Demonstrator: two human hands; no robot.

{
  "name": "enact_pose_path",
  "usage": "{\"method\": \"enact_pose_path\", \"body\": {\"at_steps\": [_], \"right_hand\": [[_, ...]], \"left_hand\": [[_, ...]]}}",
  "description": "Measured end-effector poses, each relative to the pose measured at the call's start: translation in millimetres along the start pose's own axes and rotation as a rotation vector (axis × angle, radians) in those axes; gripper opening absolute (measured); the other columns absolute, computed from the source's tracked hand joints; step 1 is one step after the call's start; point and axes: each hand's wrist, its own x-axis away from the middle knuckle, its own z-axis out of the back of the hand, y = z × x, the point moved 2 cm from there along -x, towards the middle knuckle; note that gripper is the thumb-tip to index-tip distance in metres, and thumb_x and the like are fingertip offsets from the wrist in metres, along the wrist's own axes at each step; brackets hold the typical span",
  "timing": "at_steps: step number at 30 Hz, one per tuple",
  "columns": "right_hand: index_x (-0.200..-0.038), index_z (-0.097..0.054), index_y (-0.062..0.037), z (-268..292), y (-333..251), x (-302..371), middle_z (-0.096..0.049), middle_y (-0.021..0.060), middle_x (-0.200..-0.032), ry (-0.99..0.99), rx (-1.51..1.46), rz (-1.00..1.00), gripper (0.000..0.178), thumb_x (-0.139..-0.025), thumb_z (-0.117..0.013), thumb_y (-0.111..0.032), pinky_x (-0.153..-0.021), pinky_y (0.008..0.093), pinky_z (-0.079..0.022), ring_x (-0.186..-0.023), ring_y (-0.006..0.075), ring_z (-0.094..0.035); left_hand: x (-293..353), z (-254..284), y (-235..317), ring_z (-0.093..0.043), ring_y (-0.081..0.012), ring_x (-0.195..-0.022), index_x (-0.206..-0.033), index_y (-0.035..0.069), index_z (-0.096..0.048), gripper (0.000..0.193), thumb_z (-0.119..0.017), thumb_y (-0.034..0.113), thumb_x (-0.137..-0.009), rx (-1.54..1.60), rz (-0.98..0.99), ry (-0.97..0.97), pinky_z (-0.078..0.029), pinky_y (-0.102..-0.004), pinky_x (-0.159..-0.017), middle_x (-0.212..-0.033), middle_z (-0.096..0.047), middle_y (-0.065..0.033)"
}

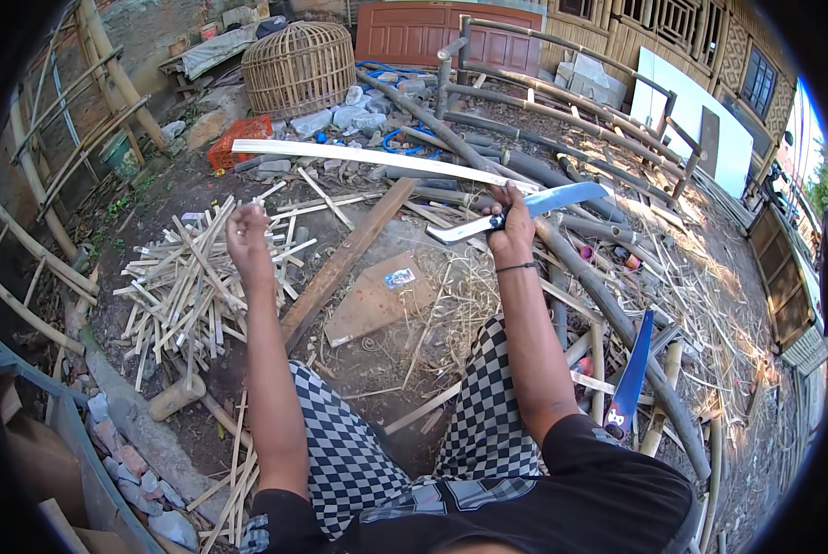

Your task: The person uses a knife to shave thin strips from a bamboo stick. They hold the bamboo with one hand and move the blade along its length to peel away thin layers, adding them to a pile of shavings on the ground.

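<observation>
My right hand is closed around a machete; its broad steel blade points right and its pale handle sticks out to the left. A long, pale bamboo strip runs leftward from the fingertips of that same hand and seems to be gripped along with the machete. On the left my left hand is raised with loosely curled fingers and nothing visible in it. Below and beside it lies a loose heap of short split bamboo sticks.
A wooden plank slants across the ground beside a flat brown board. A blue handsaw leans among bamboo poles at right. Farther off are a red crate, a woven bamboo cage and a bamboo rail.
</observation>
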Motion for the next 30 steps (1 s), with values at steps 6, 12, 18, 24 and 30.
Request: {"method": "enact_pose_path", "body": {"at_steps": [6, 12, 18, 24, 30], "right_hand": [[-0.102, -0.058, -0.0054, 4.2, 14.6, -2.3, -0.068, 0.0104, -0.085, -0.040, -0.005, -0.152, 0.017, -0.092, -0.067, -0.015, -0.050, 0.0308, -0.046, -0.050, 0.0098, -0.047], [-0.102, -0.053, -0.0047, 5.2, 28.5, -1.7, -0.061, 0.0092, -0.077, -0.106, 0.016, -0.236, 0.020, -0.090, -0.068, -0.011, -0.051, 0.0323, -0.045, -0.053, 0.0119, -0.049], [-0.095, -0.054, -0.0033, 5.0, 36.3, -4.1, -0.053, 0.0043, -0.068, -0.099, -0.053, -0.258, 0.013, -0.091, -0.065, -0.009, -0.051, 0.0306, -0.048, -0.055, 0.0132, -0.051], [-0.091, -0.054, -0.0043, 10.2, 33.8, -10.1, -0.051, 0.0027, -0.066, -0.096, -0.081, -0.232, 0.012, -0.092, -0.064, -0.010, -0.051, 0.0295, -0.048, -0.055, 0.0141, -0.051], [-0.087, -0.053, -0.0031, 11.9, 27.5, -11.1, -0.051, 0.0037, -0.069, -0.027, -0.009, -0.125, 0.014, -0.092, -0.065, -0.009, -0.052, 0.0323, -0.049, -0.057, 0.0141, -0.052]], "left_hand": [[32.8, -58.0, 13.7, -0.062, -0.0197, -0.110, -0.146, 0.001, -0.037, 0.074, -0.077, 0.018, -0.087, 0.437, 0.255, -0.401, -0.054, -0.0347, -0.094, -0.132, -0.056, -0.0154], [32.2, -59.0, 46.4, -0.068, -0.0296, -0.107, -0.136, 0.002, -0.053, 0.057, -0.075, 0.006, -0.084, 0.499, 0.095, -0.585, -0.062, -0.0367, -0.080, -0.127, -0.062, -0.0203], [59.4, -59.9, 68.2, -0.067, -0.0237, -0.109, -0.124, 0.001, -0.063, 0.040, -0.073, 0.004, -0.085, 0.159, 0.224, -0.794, -0.062, -0.0335, -0.082, -0.122, -0.066, -0.0148], [78.5, -70.4, 88.2, -0.061, -0.0257, -0.120, -0.110, 0.005, -0.074, 0.037, -0.082, 0.006, -0.074, 0.130, 0.088, -1.087, -0.057, -0.0361, -0.092, -0.129, -0.064, -0.0140], [93.1, -84.2, 97.6, -0.070, -0.0227, -0.101, -0.102, 0.003, -0.071, 0.024, -0.079, 0.008, -0.080, -0.142, -0.330, -0.852, -0.057, -0.0338, -0.087, -0.106, -0.073, -0.0136]]}}
